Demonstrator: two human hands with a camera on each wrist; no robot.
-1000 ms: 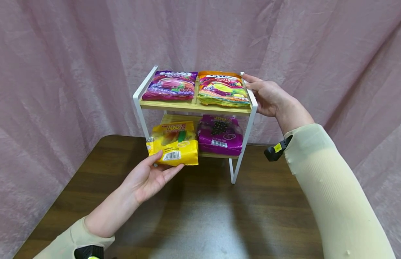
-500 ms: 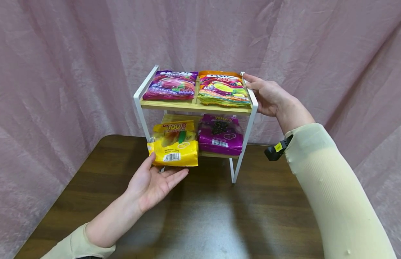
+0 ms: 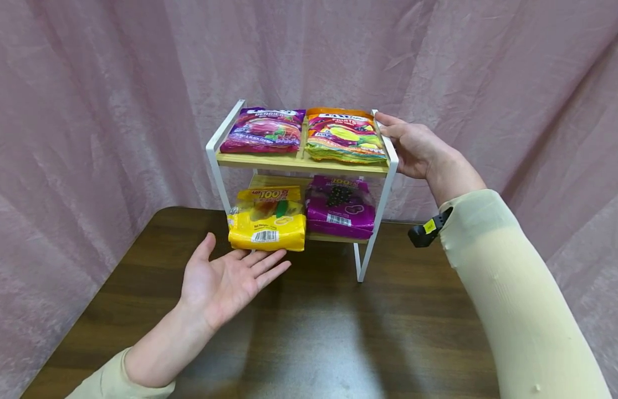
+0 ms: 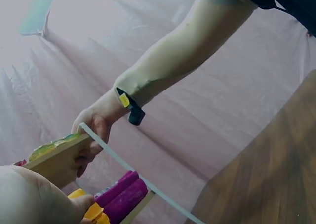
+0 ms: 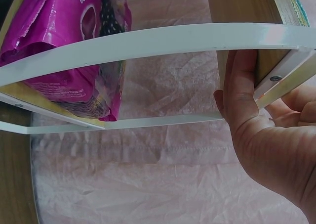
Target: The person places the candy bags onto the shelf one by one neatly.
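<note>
A small two-tier shelf rack point(image 3: 299, 162), with wooden boards and white metal sides, stands on the table. On its lower tier, a yellow candy bag point(image 3: 266, 224) sits at the left, its front overhanging the board. My left hand point(image 3: 221, 285) is palm up with straight fingers, fingertips right at that bag's bottom edge and thumb spread away. At the rack's upper right, my right hand point(image 3: 413, 148) grips the side frame; the right wrist view shows the thumb point(image 5: 242, 85) beneath the top board. A purple candy bag point(image 3: 340, 210) lies right of the yellow one.
The top tier carries a purple berries bag point(image 3: 264, 132) and an orange fruits bag point(image 3: 343, 137) side by side. Brown wooden table point(image 3: 309, 338) extends in front of the rack. A pink curtain point(image 3: 309, 50) hangs close behind.
My left thumb has come off the yellow bag's front, and the fingers have straightened beneath it. The bag's front edge has risen slightly. My right hand stays on the rack.
</note>
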